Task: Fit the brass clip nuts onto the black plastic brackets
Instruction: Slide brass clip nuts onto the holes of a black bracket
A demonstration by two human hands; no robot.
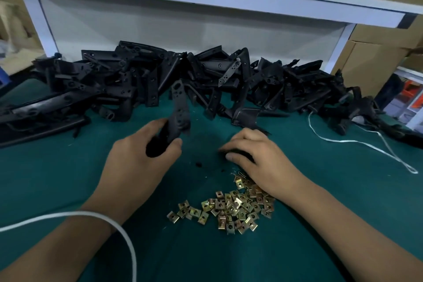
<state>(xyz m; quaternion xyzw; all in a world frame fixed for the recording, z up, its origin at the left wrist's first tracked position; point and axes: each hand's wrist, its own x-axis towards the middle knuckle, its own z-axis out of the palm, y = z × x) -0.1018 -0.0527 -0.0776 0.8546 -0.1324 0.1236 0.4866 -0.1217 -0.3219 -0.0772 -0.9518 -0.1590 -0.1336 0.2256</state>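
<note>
Green cloth-covered surface (pixel 57 178), filling the lower view, with a white shelf frame (pixel 206 0) standing across its far edge and cardboard boxes (pixel 375 57) to the right behind it. Heap of black plastic brackets (pixel 119 75), loosely piled along the far side of the surface from left edge to right edge, pieces overlapping at all angles. Left hand (pixel 139 162), its grip clamped round the lower end of one black bracket (pixel 180 103), which stood nearly upright with its perforated strip pointing away toward the heap, lifted clear of the cloth. Right hand (pixel 258 155), palm down near the centre of the surface, fingers curled over a small dark part (pixel 238 152) lying on the cloth; whether that grip was clamped on the part or only resting on it could not be told. Brass clip nuts (pixel 229 210), a loose scatter on the cloth near the front, just beside and partly under the right wrist. White cord (pixel 128 242), looped over the left forearm. Thin white strap (pixel 366 144), trailing across the cloth at right.
</note>
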